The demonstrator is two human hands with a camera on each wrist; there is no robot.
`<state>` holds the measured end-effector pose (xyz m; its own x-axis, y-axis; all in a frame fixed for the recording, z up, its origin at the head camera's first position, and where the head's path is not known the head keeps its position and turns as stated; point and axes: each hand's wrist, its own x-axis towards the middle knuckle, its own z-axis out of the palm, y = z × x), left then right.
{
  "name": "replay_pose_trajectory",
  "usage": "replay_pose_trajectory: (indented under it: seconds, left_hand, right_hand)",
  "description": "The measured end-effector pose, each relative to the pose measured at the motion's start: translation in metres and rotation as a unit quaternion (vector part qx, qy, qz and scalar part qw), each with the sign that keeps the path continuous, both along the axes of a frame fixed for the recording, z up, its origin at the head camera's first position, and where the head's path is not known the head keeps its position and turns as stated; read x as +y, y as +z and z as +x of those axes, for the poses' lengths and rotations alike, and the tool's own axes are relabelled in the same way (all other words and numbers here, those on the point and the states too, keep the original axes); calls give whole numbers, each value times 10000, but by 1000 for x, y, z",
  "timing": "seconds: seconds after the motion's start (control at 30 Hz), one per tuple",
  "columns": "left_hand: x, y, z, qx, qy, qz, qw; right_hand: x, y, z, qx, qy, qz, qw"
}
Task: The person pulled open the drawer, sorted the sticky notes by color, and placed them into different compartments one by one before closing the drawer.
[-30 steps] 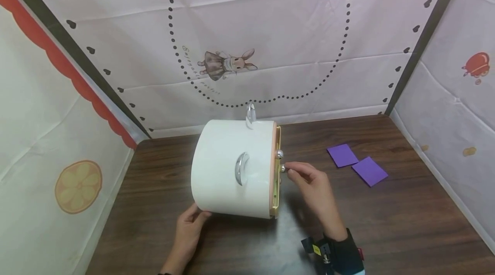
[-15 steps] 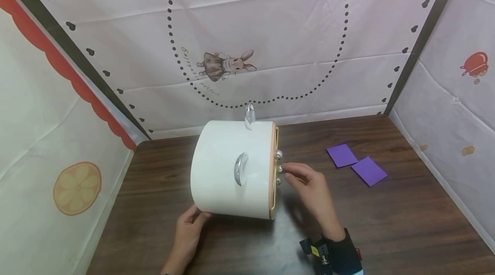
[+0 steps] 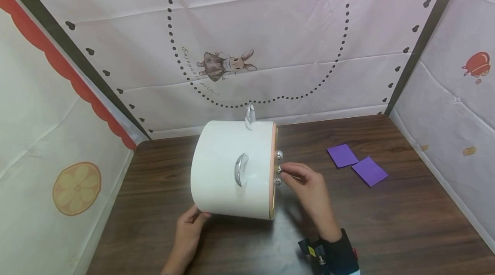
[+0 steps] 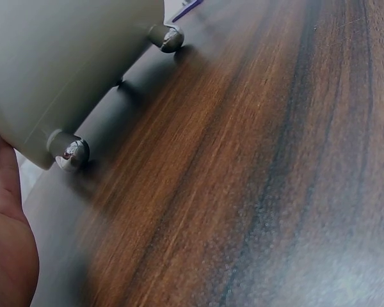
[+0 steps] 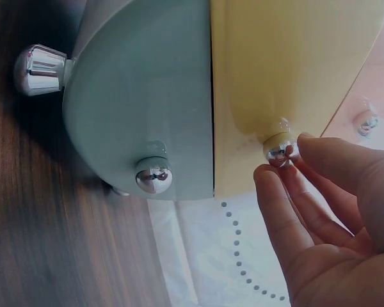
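Observation:
A white rounded drawer box (image 3: 232, 167) with silver loops on top stands on the table, its drawer fronts facing right. In the right wrist view the fronts are a green drawer (image 5: 144, 96), a yellow drawer (image 5: 269, 70) and a pink drawer (image 5: 381, 89), each with a silver knob. My right hand (image 3: 309, 184) pinches the yellow drawer's knob (image 5: 280, 148) between thumb and fingertips. The yellow front sits about level with the green one. My left hand (image 3: 187, 230) touches the box's near rear corner, its fingers (image 4: 8, 169) nearly straight against it.
Two purple paper squares, one farther back (image 3: 342, 155) and one nearer (image 3: 369, 171), lie right of the box. Round silver feet (image 4: 72, 153) raise the box off the dark wooden table (image 3: 386, 223). A patterned cloth (image 3: 294, 43) closes off the back and sides.
The yellow drawer has moved left into the box, with my right hand following at its knob. The nearest knob now shows fully. The left hand and the box have stayed in place.

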<state>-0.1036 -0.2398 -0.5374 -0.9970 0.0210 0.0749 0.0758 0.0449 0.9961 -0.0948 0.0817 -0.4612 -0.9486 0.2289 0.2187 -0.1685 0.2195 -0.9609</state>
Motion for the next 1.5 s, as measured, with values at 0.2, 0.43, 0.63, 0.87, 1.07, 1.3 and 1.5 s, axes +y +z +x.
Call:
replay_pose_trajectory:
  seconds: [0.2,0.43,0.63,0.87,1.07,1.3,1.5]
  left_hand:
    - [0,0,-1,-4,-10,30,10000]
    - [-1,-3,-2,58,-78,-22,10000]
    - [-3,-5,-2,48,-137,-8,9999]
    - [-2,-5,-3,48,-20,-191,9998]
    - [-2,-4,-3,17,-17,-150,9999]
    - [-3,-4,-3,6,-48,-93,9999]
    - [-5,-5,-3,75,-103,-142,9998]
  right_hand:
    - [-1,-1,0,107,-30,74,9999]
    - [-3,0,0,215,-25,80,9997]
    - [-4,11,4,169,26,125,9998]
    - [1,24,9,79,524,117,9985]
    - [2,11,2,14,719,31,9974]
    - [8,-23,-13,-156,751,283,9967]
    - [5,-42,-18,-621,860,777,9913]
